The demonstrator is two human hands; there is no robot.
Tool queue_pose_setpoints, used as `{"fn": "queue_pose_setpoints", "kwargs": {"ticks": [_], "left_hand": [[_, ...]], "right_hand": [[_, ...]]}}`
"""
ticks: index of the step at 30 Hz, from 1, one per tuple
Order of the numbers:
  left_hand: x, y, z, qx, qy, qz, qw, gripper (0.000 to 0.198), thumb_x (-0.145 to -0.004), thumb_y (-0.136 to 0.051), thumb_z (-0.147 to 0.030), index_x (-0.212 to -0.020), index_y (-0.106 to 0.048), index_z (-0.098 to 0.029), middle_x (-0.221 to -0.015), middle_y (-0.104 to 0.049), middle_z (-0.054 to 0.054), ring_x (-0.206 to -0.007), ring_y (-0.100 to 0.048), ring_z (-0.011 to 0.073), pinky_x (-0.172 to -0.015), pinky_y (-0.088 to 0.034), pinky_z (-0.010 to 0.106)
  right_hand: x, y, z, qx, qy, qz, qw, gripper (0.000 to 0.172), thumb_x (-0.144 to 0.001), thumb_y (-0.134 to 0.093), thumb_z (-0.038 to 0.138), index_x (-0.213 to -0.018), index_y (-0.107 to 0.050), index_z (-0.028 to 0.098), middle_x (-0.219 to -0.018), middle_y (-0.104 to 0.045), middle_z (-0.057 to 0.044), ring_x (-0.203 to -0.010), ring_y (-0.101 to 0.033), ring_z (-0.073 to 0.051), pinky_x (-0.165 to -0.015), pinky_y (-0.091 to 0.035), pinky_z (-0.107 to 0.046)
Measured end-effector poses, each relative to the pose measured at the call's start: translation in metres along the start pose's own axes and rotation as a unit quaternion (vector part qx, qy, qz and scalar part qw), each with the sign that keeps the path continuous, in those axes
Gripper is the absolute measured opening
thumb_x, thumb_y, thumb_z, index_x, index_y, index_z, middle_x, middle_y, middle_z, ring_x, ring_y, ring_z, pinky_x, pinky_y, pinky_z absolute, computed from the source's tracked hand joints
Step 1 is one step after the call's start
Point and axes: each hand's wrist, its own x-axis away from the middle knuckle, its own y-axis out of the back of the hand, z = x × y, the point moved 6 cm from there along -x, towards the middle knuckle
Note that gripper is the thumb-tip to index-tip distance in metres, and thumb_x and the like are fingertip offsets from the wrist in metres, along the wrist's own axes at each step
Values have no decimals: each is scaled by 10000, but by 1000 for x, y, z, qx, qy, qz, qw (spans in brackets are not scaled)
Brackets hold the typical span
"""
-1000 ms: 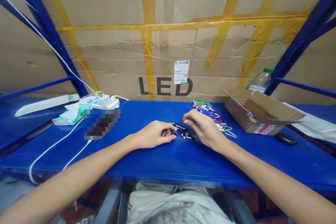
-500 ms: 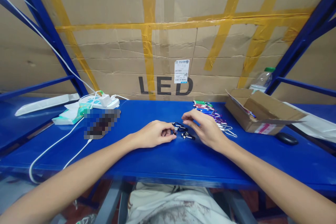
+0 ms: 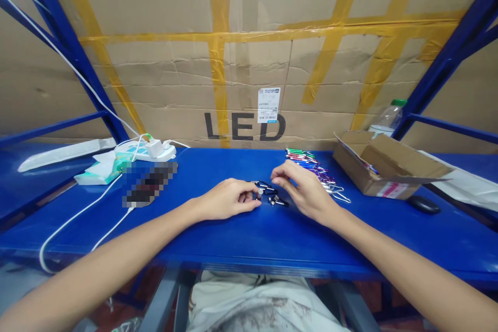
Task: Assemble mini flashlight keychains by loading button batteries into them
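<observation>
Your hands have barely moved over the blue table (image 3: 233, 249): your right hand (image 3: 305, 192) curls, its hold impossible to tell; your left hand (image 3: 229, 199), near black pieces (image 3: 282, 202), closes its fingers on a small pale piece (image 3: 260, 193). Fine handling seems underway, calling for steadiness next.

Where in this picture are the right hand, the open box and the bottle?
Right hand (image 3: 308, 191): head view, back of the hand.
Open box (image 3: 356, 174): head view, outer side wall.
Bottle (image 3: 388, 118): head view, clear side below the cap.
</observation>
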Motion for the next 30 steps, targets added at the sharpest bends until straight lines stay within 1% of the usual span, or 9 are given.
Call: {"fn": "queue_pose_setpoints", "kwargs": {"ticks": [7,10,15,21,25,30], "left_hand": [[1,-1,0,-8,-4,-2,1000,183,-1009,-693,-348,-1030,-734,-171,-761,-665,-27,-669,-586,118,-679,-426,219],[1,0,0,-9,-6,-2,1000,189,-1011,-690,-355,-1022,-733,-171,-763,-669,-23,-670,-586,120,-679,-427,220],[1,0,-2,-9,-7,-3,1000,183,-1011,-690,-345,-993,-727,-167,-747,-657,-27,-660,-575,118,-673,-419,221],[2,0,-1,-20,-4,-8,1000,185,-1013,-689,-343,-980,-730,-166,-766,-673,-18,-685,-598,125,-682,-418,224],[2,0,0,-23,-3,-8,1000,189,-1018,-678,-346,-984,-731,-168,-786,-688,-9,-690,-606,129,-677,-418,226],[2,0,0,-19,-6,-12,1000,193,-1015,-682,-351,-969,-730,-170,-774,-677,-13,-675,-591,125,-664,-409,224]], "right_hand": [[-2,2,1,-2,23,-24,999,132,-1111,-550,202,-1003,-614,242,-918,-656,-38,-848,-616,-206,-778,-471,-321],[-2,1,0,4,32,-23,999,127,-1112,-532,175,-1050,-622,240,-957,-666,-49,-884,-628,-211,-804,-485,-329],[-1,-1,-1,4,30,-12,999,165,-1120,-489,151,-1123,-625,242,-1030,-674,-69,-951,-645,-221,-850,-512,-350],[-2,1,2,6,36,-23,999,217,-1108,-477,121,-1197,-626,250,-1137,-693,-93,-1067,-655,-245,-933,-543,-392],[-2,1,1,-1,33,-24,999,220,-1102,-478,111,-1183,-625,253,-1121,-692,-88,-1052,-656,-243,-909,-555,-391],[-1,1,1,-7,26,-16,999,216,-1105,-469,97,-1151,-614,251,-1088,-680,-73,-1004,-646,-222,-882,-535,-363]]}}
